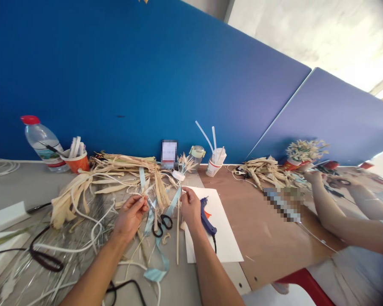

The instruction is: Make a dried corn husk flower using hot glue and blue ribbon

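Note:
My left hand [131, 213] is closed in a pinch on a thin pale strip near the pile of dried corn husks [115, 178]. My right hand [190, 206] is also pinched shut, holding the other end of what looks like a light blue ribbon [174, 200] that trails down over the table. Black-handled scissors [162, 224] lie between my hands. A thin wooden stick [178, 233] lies beside my right wrist. A blue glue gun [207, 216] rests on a white sheet of paper [223, 238] just right of my right hand.
A water bottle [41, 142] and an orange cup [76, 160] stand at back left; a white cup with straws [214, 163] at back centre. White and black cables [83, 242] cross the left. Another person's arms [338, 212] work at the right near more husks [264, 170].

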A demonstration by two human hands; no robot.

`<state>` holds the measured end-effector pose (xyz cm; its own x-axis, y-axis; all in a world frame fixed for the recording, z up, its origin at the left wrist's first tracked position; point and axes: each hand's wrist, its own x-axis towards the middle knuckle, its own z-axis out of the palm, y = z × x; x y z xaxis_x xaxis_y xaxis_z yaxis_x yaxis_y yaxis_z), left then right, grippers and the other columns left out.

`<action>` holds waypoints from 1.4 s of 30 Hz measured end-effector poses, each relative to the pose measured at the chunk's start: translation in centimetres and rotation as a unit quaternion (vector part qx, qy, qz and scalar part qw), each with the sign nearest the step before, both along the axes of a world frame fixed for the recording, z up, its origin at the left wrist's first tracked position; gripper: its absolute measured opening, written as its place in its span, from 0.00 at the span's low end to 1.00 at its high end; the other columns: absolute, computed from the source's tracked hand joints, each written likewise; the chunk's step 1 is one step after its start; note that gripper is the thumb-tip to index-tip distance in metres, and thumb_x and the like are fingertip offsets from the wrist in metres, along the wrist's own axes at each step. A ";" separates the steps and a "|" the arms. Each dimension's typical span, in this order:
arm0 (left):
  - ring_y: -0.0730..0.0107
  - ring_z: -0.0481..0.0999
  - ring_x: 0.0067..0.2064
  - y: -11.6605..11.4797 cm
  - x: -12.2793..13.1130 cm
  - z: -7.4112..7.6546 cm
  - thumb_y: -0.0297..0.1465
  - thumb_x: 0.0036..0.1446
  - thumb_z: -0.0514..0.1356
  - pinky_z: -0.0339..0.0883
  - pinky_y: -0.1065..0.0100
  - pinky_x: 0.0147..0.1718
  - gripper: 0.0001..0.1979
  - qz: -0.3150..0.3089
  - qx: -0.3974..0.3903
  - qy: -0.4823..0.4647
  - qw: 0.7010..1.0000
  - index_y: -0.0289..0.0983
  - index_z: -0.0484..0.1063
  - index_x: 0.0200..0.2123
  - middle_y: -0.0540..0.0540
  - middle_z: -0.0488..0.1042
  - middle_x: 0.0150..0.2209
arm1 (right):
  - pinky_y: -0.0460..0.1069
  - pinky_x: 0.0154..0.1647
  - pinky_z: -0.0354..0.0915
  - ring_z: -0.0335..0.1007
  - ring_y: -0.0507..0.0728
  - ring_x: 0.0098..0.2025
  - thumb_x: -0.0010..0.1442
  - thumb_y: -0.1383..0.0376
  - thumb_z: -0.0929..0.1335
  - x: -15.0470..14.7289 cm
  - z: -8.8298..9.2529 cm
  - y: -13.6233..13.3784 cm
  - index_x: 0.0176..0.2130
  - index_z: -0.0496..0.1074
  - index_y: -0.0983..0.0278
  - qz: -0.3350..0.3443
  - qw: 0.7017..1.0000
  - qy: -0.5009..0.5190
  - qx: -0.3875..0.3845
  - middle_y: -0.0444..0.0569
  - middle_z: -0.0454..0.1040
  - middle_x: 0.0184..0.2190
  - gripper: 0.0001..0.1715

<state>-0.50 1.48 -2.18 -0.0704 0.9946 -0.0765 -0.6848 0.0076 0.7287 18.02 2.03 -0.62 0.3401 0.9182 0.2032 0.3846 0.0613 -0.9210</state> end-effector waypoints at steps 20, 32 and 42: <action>0.74 0.66 0.24 -1.2 1.5 -0.1 0.35 0.40 0.70 0.62 0.73 0.25 0.10 -0.059 0.021 0.154 0.986 0.36 0.75 0.23 0.52 0.70 0.21 | 0.45 0.32 0.65 0.67 0.52 0.29 0.53 0.67 0.65 -4.8 -0.1 -2.4 0.29 0.70 0.63 0.147 0.984 0.083 0.052 0.43 0.71 0.26 0.04; 0.72 0.64 0.25 -0.9 1.0 -1.0 0.36 0.47 0.66 0.57 0.71 0.27 0.11 -0.072 0.072 0.255 0.961 0.36 0.72 0.20 0.52 0.67 0.20 | 0.46 0.33 0.63 0.64 0.51 0.30 0.50 0.68 0.66 -4.7 -0.7 -2.0 0.23 0.67 0.63 0.194 0.964 0.146 0.107 0.43 0.65 0.25 0.05; 0.76 0.61 0.23 -1.3 0.7 -0.3 0.35 0.42 0.70 0.55 0.73 0.24 0.13 -0.169 0.020 0.137 0.976 0.34 0.69 0.19 0.52 0.65 0.18 | 0.47 0.38 0.64 0.65 0.52 0.32 0.49 0.67 0.67 -4.0 -0.4 -1.9 0.24 0.69 0.63 0.269 0.944 0.167 0.090 0.43 0.66 0.27 0.04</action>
<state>0.23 0.23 -2.45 0.2506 0.9661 -0.0627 -0.4265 0.1683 0.8887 13.99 0.14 -1.00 -0.0926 0.9375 0.3355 -0.0566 0.3314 -0.9418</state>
